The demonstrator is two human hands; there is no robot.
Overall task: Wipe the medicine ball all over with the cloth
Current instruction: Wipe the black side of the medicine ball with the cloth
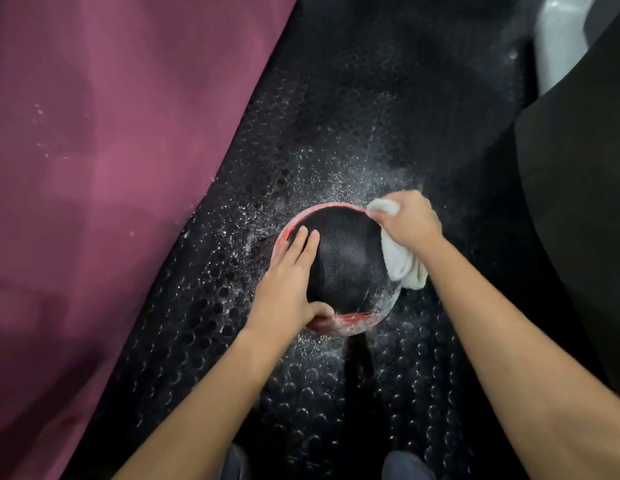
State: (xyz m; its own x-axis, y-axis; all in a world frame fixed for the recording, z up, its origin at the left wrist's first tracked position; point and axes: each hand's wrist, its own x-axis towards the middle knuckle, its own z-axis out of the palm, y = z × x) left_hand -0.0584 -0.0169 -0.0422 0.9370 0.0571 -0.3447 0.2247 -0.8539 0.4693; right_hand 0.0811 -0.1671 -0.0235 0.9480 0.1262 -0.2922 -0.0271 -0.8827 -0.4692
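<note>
Keep the left hand flat on the near-left side of the round black medicine ball with red, dusty bands, fingers straight and released, thumb low at the red edge, so no rolling on the black studded rubber floor. Ball sitting there among white powder, beside the purple mat. With the right hand, fingers clenched around the crumpled white cloth, press firmly along the far-right curve. Probably best then: turn the ball for the red bands and the underside.
</note>
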